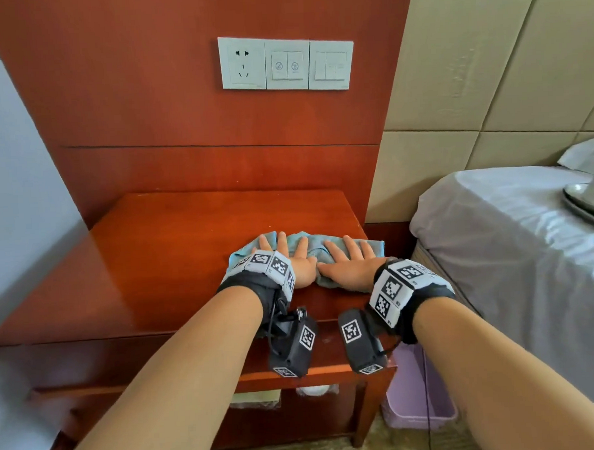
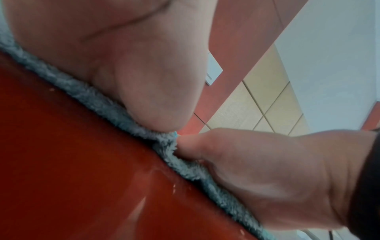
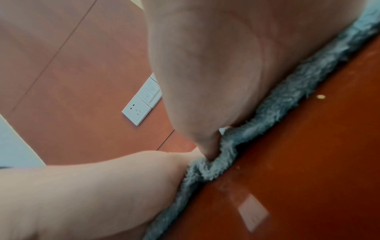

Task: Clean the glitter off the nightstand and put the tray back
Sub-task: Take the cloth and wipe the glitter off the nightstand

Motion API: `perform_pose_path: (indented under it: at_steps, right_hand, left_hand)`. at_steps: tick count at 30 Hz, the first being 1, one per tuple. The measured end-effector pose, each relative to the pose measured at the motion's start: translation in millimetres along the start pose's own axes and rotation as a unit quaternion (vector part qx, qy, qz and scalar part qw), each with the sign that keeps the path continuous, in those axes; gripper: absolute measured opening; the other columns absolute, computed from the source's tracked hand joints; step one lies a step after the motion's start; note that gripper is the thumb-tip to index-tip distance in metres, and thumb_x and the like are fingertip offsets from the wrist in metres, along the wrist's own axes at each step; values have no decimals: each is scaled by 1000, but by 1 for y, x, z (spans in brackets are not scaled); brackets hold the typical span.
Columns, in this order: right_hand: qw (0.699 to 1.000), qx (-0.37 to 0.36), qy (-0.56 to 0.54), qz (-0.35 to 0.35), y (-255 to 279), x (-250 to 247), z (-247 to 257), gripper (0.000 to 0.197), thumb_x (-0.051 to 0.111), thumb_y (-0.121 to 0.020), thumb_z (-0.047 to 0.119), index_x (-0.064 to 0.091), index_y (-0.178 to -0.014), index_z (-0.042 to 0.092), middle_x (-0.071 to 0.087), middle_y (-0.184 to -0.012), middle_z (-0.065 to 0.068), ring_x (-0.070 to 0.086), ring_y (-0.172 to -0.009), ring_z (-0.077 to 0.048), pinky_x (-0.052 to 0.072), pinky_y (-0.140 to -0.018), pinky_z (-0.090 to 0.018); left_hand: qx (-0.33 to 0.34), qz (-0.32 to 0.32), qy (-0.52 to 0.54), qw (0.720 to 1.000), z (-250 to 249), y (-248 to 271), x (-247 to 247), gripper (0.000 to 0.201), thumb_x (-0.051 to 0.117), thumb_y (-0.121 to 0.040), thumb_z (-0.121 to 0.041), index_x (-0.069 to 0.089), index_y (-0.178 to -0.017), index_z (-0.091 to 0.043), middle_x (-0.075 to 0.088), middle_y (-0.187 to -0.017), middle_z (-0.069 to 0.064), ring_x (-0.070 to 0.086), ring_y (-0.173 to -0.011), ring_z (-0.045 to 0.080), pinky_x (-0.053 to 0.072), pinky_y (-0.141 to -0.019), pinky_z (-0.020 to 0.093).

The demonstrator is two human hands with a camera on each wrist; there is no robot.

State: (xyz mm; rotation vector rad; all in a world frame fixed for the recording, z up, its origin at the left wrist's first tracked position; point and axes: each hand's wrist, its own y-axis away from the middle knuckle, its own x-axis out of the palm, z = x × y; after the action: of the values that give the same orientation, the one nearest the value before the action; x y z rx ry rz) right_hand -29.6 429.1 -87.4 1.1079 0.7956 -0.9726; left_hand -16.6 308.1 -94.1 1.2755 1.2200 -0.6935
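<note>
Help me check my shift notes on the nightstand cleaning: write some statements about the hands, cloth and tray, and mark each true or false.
1. Both hands, left hand and right hand, press flat on the blue cloth. True.
2. The cloth lies on the bed. False: it lies on the nightstand.
3. The tray is back on the nightstand. False: it sits on the bed.
4. A pale speck lies on the wood beside the cloth. True.

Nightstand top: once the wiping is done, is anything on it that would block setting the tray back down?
Only the cloth and both hands, the left hand and right hand, pressing it flat near the front right of the nightstand. The tray sits on the bed, at the right.
</note>
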Motion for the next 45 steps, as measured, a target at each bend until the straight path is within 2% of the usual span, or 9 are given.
perform_pose_path:
  at_steps: [4, 8, 15, 23, 29, 32, 35, 39, 45]
  right_hand:
    - [1000, 2, 23, 17, -23, -15, 5, 64, 28, -93, 63, 6, -150, 46, -8, -162, 10, -13, -149, -22, -7, -120, -48]
    - [999, 0, 26, 29, -53, -30, 10, 66, 29, -92, 64, 6, -151, 44, -8, -162, 8, -14, -149, -23, -7, -118, -45]
    - [997, -12, 48, 56, -122, -55, 16, 68, 27, -90, 67, 2, -150, 47, -12, -161, 10, -17, -148, -23, -6, -119, -52]
    - [997, -22, 34, 72, -191, -85, 32, 68, 32, -91, 65, 6, -151, 44, -7, -162, 9, -14, -149, -22, -8, -119, -51]
    - [997, -4, -9, 72, -212, -92, 43, 67, 41, -92, 55, 9, -151, 44, -6, -162, 10, -14, -149, -21, -8, -118, -52]
    - [998, 7, -26, 55, -208, -86, 44, 64, 39, -92, 55, 12, -149, 47, -4, -162, 11, -14, -149, -18, -8, -117, -51]
    - [998, 15, -41, 46, -202, -77, 50, 62, 37, -92, 55, 12, -148, 49, -5, -162, 12, -16, -149, -17, -9, -118, -51]
    - [999, 7, -12, 34, -195, -63, 80, 61, 35, -94, 53, 9, -149, 47, -7, -162, 10, -17, -148, -21, -10, -117, -50]
    - [999, -10, -19, 38, -198, -26, 159, 64, 29, -90, 61, 9, -149, 48, -6, -162, 10, -18, -148, -22, -6, -117, -56]
  left_hand:
    - [5, 8, 10, 1000, -4, -19, -17, 57, 16, -102, -48, -4, -154, -36, -16, -162, 1, -22, -146, 37, -7, -119, 56]
    - [5, 8, -18, 1000, -9, -46, -31, 58, 16, -102, -50, -3, -154, -35, -14, -163, 3, -19, -147, 39, -8, -116, 56]
    - [-7, 2, -12, 1000, -17, -111, -50, 59, 17, -102, -50, -3, -155, -34, -14, -163, 5, -19, -146, 40, -9, -116, 57]
    - [-20, -8, 18, 1000, -17, -191, -64, 59, 20, -101, -52, 0, -154, -37, -11, -163, 3, -20, -146, 40, -9, -116, 57]
    - [-12, 3, 16, 1000, -11, -212, -68, 58, 19, -101, -52, -2, -153, -39, -9, -163, 1, -18, -147, 38, -7, -116, 57]
    - [6, -7, 27, 1000, -5, -212, -63, 57, 19, -100, -54, -1, -152, -42, -8, -163, -2, -19, -147, 36, -6, -117, 56]
    - [27, 1, 24, 999, 7, -206, -65, 57, 18, -100, -54, -2, -152, -42, -9, -163, -3, -18, -148, 35, -8, -118, 53]
    - [35, -18, 24, 999, 41, -197, -68, 57, 20, -100, -52, 3, -153, -39, -6, -163, 0, -13, -149, 36, -7, -119, 52]
    - [-8, -1, 28, 1000, 123, -191, -85, 57, 18, -101, -53, -1, -153, -40, -9, -163, -4, -16, -149, 33, -9, -119, 49]
